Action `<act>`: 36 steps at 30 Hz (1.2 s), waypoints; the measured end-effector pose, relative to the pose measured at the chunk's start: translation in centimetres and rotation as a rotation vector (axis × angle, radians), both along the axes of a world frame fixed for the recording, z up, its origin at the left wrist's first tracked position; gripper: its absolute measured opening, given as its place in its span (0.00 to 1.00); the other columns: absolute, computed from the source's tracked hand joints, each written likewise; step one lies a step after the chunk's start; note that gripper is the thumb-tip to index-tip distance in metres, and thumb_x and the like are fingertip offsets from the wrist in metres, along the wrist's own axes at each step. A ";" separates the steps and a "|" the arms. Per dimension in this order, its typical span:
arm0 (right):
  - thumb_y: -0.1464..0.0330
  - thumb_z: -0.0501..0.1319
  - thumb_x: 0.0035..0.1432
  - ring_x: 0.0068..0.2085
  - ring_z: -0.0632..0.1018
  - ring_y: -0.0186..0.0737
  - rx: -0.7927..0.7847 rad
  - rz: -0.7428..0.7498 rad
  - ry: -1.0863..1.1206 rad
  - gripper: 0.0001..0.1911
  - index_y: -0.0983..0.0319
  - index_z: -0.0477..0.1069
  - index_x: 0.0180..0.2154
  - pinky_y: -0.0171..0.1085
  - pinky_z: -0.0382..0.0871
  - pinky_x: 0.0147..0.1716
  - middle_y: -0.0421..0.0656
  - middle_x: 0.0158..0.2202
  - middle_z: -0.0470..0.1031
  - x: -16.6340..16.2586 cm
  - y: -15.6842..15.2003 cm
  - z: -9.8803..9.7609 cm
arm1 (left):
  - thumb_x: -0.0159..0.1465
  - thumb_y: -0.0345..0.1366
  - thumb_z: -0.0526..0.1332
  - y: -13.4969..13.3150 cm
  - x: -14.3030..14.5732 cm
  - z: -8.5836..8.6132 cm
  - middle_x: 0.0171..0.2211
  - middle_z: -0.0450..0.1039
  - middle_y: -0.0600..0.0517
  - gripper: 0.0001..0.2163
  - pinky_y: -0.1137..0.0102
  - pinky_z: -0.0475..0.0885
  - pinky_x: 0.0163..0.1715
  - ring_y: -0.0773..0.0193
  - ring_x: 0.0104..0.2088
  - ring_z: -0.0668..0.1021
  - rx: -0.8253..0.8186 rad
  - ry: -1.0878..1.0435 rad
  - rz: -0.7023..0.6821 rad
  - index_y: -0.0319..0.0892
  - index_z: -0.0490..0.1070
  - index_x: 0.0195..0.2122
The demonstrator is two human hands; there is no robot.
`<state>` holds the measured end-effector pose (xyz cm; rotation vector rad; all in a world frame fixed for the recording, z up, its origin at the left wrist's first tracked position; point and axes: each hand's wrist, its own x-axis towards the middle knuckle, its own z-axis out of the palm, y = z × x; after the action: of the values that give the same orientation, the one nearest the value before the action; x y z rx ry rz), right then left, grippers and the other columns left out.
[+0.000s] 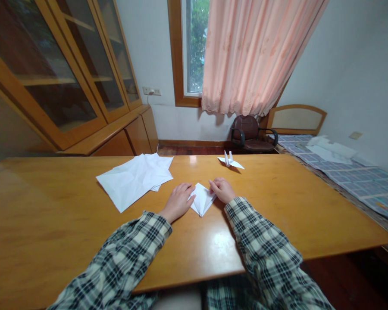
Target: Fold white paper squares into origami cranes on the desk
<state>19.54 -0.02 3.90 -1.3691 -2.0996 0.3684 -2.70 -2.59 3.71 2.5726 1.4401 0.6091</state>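
A small folded white paper piece (201,199), kite-shaped with its point toward me, lies on the wooden table (51,215). My left hand (178,201) rests on its left edge with fingers bent and pressing down on the fold. My right hand (222,190) has its fingers curled and pinches the paper's upper right corner. Both sleeves are plaid. A finished white paper crane (230,160) stands on the table a little beyond my right hand.
A stack of creased white paper sheets (136,178) lies left of my hands. Glass-door cabinets (67,82) stand at the left. A dark chair (250,133) sits under the window with a pink curtain (255,56). A bed (349,172) runs along the right.
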 end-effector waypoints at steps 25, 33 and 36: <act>0.60 0.47 0.66 0.31 0.71 0.36 -0.076 -0.026 -0.083 0.29 0.61 0.74 0.19 0.35 0.59 0.38 0.43 0.24 0.73 0.0 -0.2 0.1 | 0.68 0.43 0.45 0.7 -0.9 1.4 0.39 0.74 0.48 0.19 0.62 0.66 0.48 0.59 0.43 0.72 -0.056 -0.264 -0.048 0.42 0.71 0.28; 0.62 0.47 0.66 0.30 0.70 0.35 -0.069 -0.017 -0.105 0.29 0.61 0.75 0.19 0.34 0.58 0.38 0.43 0.24 0.72 0.0 0.0 -0.1 | 0.65 0.41 0.51 1.5 -1.9 1.2 0.41 0.74 0.47 0.16 0.62 0.67 0.47 0.58 0.44 0.72 -0.067 -0.204 -0.099 0.42 0.74 0.28; 0.63 0.47 0.66 0.30 0.70 0.35 -0.068 -0.016 -0.103 0.28 0.61 0.75 0.19 0.34 0.58 0.38 0.42 0.24 0.72 0.0 0.0 -0.1 | 0.62 0.40 0.55 1.9 -2.5 0.9 0.43 0.73 0.47 0.11 0.62 0.66 0.49 0.57 0.46 0.72 -0.102 -0.210 -0.141 0.42 0.74 0.29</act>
<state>19.57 -0.07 3.79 -1.4716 -2.1757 0.3727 -5.20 -0.74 4.66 2.4224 1.1818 0.7394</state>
